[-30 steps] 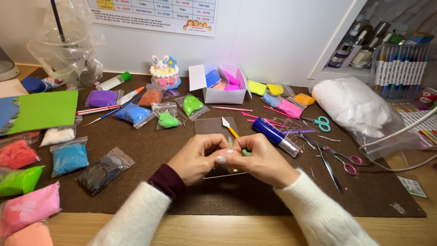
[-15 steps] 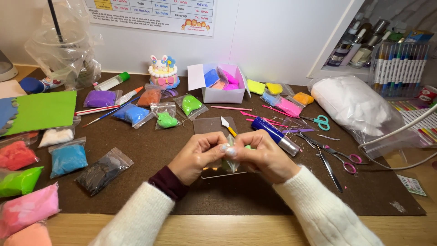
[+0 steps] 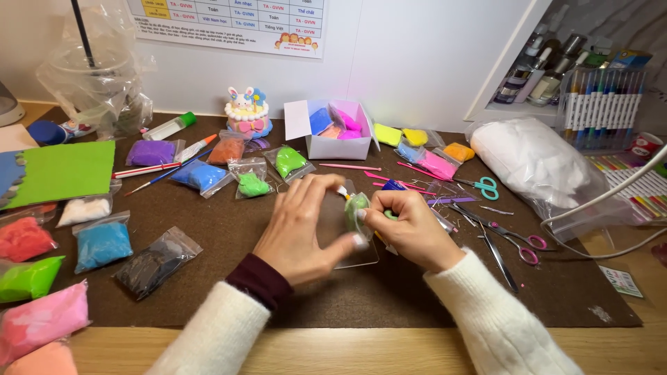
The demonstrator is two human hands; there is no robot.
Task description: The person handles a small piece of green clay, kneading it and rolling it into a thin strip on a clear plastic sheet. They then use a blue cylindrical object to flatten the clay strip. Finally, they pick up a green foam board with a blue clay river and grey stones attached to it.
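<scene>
Green clay lump in a small clear plastic bag, upright between both hands. Pinched by left hand and right hand alike, equally near.

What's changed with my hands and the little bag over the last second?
Both hands have shifted slightly right along the mat. The left hand now pinches a small clear bag of green clay, lifted upright between the fingertips, where a second ago the hands were pressed together over it. The right hand stays closed beside it. The clay bags, scissors and white box haven't moved.
</scene>
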